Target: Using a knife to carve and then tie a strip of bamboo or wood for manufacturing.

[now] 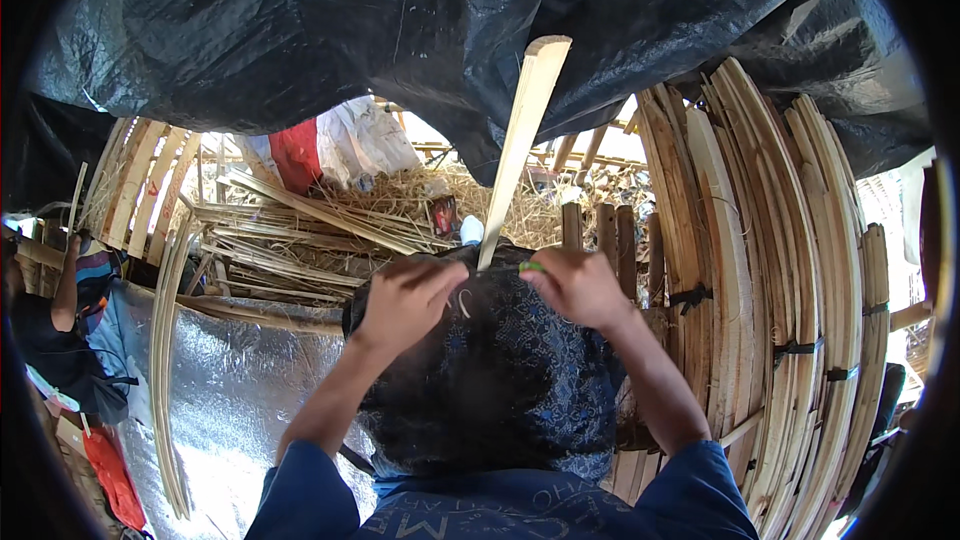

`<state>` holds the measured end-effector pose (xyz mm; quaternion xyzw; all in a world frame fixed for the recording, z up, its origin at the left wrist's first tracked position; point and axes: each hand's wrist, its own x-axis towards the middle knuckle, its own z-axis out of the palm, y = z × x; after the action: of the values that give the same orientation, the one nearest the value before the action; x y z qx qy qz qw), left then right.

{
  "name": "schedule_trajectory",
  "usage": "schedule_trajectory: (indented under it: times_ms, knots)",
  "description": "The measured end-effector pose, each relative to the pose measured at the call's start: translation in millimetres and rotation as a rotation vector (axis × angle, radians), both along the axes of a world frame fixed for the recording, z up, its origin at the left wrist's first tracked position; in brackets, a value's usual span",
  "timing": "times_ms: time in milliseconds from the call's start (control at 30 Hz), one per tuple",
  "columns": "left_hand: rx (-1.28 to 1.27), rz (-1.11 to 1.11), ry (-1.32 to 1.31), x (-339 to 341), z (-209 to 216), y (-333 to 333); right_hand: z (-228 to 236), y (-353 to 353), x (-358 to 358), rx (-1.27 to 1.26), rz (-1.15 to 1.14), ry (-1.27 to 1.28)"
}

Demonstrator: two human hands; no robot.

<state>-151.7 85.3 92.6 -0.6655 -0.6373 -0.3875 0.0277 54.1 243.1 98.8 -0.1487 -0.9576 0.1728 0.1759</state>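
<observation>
A pale wooden slat (527, 130) rises from my lap, tilted away from me, with its broad end up and its lower end between my hands. Closed round a green-handled blade tool (530, 266), my right hand (582, 287) is just right of the slat. The thin dark blade runs across the slat's lower end toward my left hand (408, 305), whose fingers are closed at the tool's other end. My left fingers partly hide that end. A small curled shaving (464, 302) shows beside the blade, over the dark patterned cloth (560, 380) on my lap.
Tied bundles of wooden slats (735, 270) stand at the right. Long strips (310, 215) and straw-like shavings (500, 185) lie ahead. Dark sheeting (300, 30) hangs overhead. A shiny silver sheet (240, 370) lies at the left, with another person (62, 300) beyond it.
</observation>
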Motion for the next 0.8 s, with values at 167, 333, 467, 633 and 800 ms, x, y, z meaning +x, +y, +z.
schedule_trajectory:
  times_ms: [167, 333, 467, 633, 800]
  knots:
    - [0.233, 0.009, 0.074, -21, 123, 24, 114, 16, -20, 0.280, -0.053, 0.316]
    - [0.236, 0.069, 0.050, -22, 195, 37, 187, 22, -30, 0.477, -0.093, 0.487]
    - [0.297, 0.017, -0.009, -28, 205, 41, 197, 27, -38, 0.485, -0.089, 0.504]
    - [0.262, 0.031, -0.004, -30, 204, 49, 197, 35, -41, 0.486, -0.102, 0.496]
    - [0.384, 0.000, -0.016, -42, 188, 60, 197, 41, -46, 0.531, -0.045, 0.490]
